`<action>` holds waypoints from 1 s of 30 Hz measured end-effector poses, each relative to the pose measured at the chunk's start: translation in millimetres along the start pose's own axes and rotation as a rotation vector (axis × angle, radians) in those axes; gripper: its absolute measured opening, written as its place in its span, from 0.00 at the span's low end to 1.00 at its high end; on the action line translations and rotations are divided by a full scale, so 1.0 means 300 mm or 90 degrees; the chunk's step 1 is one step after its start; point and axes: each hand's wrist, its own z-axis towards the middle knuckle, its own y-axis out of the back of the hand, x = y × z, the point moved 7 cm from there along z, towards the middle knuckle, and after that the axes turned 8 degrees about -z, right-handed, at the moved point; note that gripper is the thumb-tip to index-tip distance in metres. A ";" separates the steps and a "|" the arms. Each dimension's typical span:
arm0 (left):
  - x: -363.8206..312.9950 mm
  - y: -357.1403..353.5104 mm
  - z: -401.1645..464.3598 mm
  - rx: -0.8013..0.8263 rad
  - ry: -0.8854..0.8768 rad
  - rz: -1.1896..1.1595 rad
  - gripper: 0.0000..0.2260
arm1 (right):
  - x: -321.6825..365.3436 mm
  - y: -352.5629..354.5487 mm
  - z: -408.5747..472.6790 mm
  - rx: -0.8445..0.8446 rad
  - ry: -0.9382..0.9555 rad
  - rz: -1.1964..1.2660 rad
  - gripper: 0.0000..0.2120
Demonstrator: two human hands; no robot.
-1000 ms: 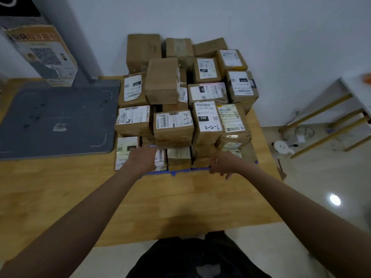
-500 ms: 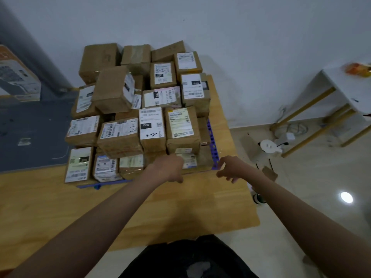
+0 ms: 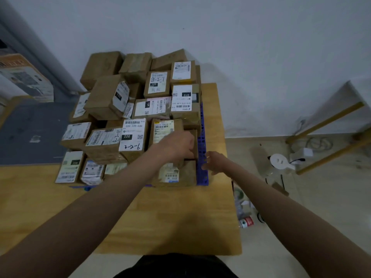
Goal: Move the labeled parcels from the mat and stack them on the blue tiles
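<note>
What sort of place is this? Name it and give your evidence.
Probably a small parcel-sorting room: cardboard parcels with barcode labels stacked on blue tiles, a wooden table, and a grey mat beside them.

Roughly twenty parcels, two hands

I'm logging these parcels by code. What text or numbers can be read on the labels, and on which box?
"220 220-040", "220", handwritten "3-2-6" upside down: front-centre parcel.
"122", handwritten "1-2-6": upper-middle parcel.
"010", upside down: right-hand parcel.
"122": tilted parcel on top.
Handwritten "4-3-11": parcel left of the "220" one.
The other labels, barcodes and fine print are too small or blurred to read.
</note>
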 end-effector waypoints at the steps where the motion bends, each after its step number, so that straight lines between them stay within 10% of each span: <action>1: 0.008 0.043 0.020 -0.023 0.001 -0.007 0.08 | 0.016 0.003 0.019 0.008 0.007 0.005 0.26; 13: 0.104 0.345 0.307 -0.183 0.006 0.036 0.29 | 0.094 0.030 0.186 0.067 0.046 0.005 0.05; 18: 0.146 0.349 0.419 -0.121 0.041 0.080 0.39 | 0.076 0.285 0.286 -0.112 -0.026 0.082 0.26; 30: 0.210 0.301 0.489 -0.080 0.041 0.050 0.39 | 0.197 0.312 0.401 -0.054 0.034 0.083 0.38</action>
